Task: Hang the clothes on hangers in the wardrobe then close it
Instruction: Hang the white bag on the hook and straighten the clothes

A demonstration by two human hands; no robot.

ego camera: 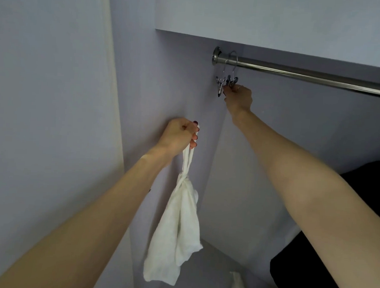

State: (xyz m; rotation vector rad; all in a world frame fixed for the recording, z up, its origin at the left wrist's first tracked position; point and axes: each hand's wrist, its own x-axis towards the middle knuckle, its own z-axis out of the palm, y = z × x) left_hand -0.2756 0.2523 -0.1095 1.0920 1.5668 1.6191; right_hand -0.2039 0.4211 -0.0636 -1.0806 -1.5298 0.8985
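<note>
Wardrobe (179,81): you look into its open, pale lilac inside; the side wall fills the frame from 9 to 12 o'clock, and the top panel runs across 12 to 2 o'clock.
Dark garment (323,270): a black mass sits at 4 to 5 o'clock, partly hidden behind your right forearm. What kind of clothing it is, you cannot tell.
Rail (311,76): the metal bar goes from its round wall mount near 12 o'clock down toward 3 o'clock, just under the top panel.
White garment (177,230): this thin white cloth with narrow straps hangs free from your left hand, at 6 to 7 o'clock from the frame's middle, in front of the side wall. It is not on any hanger.
Second white cloth (238,287): a small white piece lies low in the wardrobe at 6 o'clock.
Left hand (180,135): the grip is closed around the straps of the white garment, with the fingers curled over them, near the middle of the frame.
Right hand (238,98): it reaches up at 1 o'clock, and its fingertips pinch the right one of the clip hangers.
Clip hangers (226,81): two small metal clips hang by wire hooks on the rail, just beside the wall mount, close together.
</note>
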